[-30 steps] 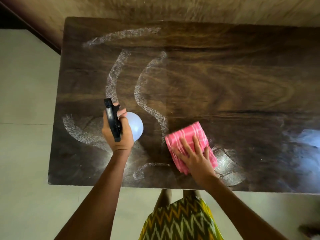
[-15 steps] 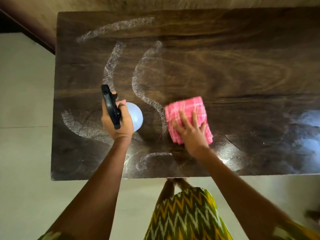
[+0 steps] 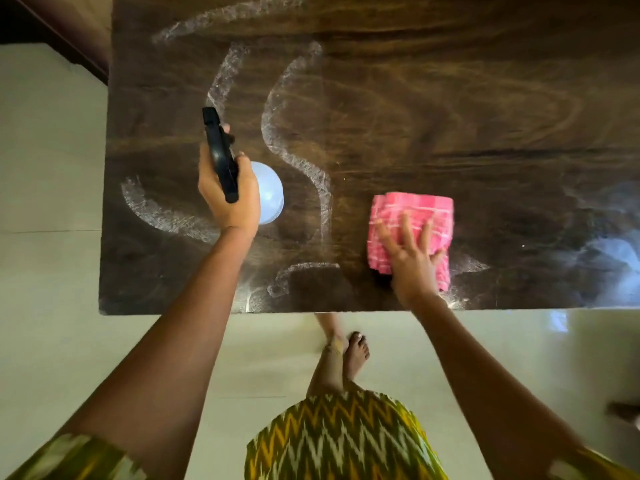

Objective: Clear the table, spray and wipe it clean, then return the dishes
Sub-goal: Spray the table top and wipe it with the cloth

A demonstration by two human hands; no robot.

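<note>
dark wooden table (image 3: 450,98) streaked with spray, cloth under one hand and sprayer in the other.
the table fills the upper part of the view over a pale tiled floor (image 3: 52,168), with curved white foam streaks (image 3: 294,161) across its left half and no dishes on it. a zigzag-patterned dress (image 3: 346,438) and a bare foot (image 3: 356,351) show below the near edge. a folded pink checked cloth (image 3: 412,209) lies flat on the wood near that edge, right of centre; the right hand (image 3: 408,258) presses on it with fingers spread and straight. to the left, well apart from the cloth, the left hand (image 3: 228,192) curls tight around the neck of a pale blue spray bottle (image 3: 268,192), its black trigger head pointing away over the table.
</note>
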